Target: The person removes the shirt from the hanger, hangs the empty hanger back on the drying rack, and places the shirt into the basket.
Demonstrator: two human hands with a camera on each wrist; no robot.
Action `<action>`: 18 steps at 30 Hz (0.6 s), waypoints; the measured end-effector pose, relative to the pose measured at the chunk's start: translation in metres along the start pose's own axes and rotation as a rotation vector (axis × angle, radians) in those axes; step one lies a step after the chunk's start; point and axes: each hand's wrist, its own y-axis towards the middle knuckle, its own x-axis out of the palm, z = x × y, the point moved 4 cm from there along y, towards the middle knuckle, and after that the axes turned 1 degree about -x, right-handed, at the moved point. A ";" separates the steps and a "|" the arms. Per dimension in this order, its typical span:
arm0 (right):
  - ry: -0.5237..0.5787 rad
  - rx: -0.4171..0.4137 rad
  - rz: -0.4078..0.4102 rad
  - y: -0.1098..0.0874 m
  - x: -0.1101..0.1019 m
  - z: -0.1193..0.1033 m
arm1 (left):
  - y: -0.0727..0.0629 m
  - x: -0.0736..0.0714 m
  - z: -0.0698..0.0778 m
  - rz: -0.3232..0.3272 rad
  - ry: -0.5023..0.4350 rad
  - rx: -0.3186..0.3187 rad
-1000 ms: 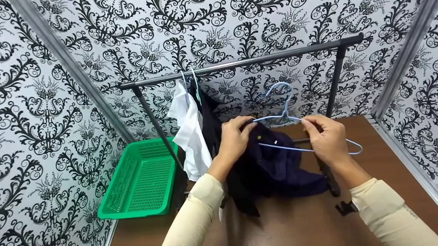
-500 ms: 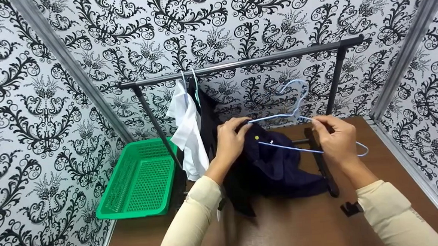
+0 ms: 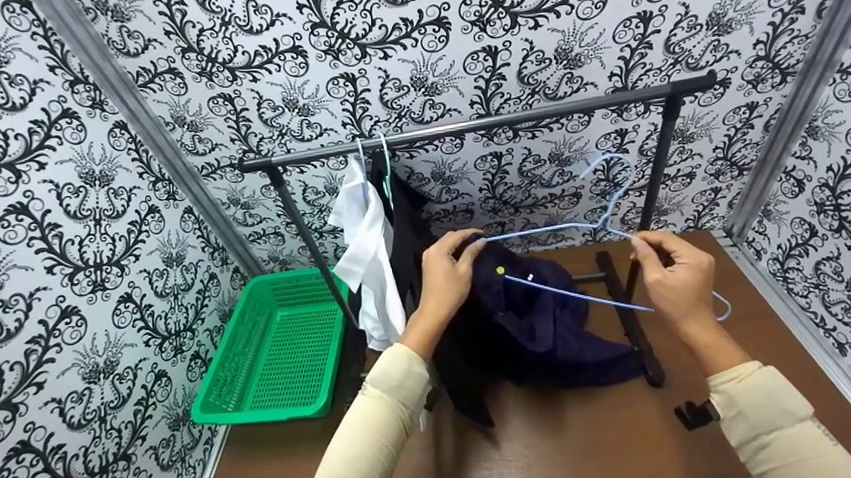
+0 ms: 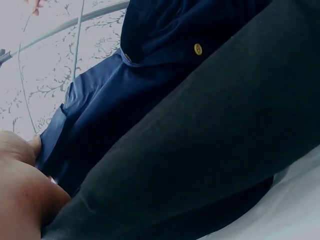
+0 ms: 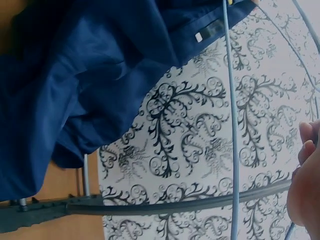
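One hanger (image 3: 602, 223) sits pinched by left fingers (image 3: 469, 254) and right fingers (image 3: 645, 254).

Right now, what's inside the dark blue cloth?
One end of the hanger seems tucked inside the dark blue cloth, which covers its tip. Anything deeper can't be seen.

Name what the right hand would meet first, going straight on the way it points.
Most likely the neck of the blue hanger, which the right hand pinches. Depth beyond, toward the rail, is unclear.
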 end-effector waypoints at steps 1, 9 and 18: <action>0.004 0.011 0.004 -0.001 -0.001 0.003 | 0.000 0.000 -0.001 0.003 -0.004 -0.003; 0.014 -0.003 0.081 0.002 -0.016 0.025 | -0.001 -0.008 -0.007 0.048 0.010 -0.051; 0.058 0.004 0.167 0.004 -0.023 0.025 | -0.002 -0.009 -0.010 0.062 0.053 -0.087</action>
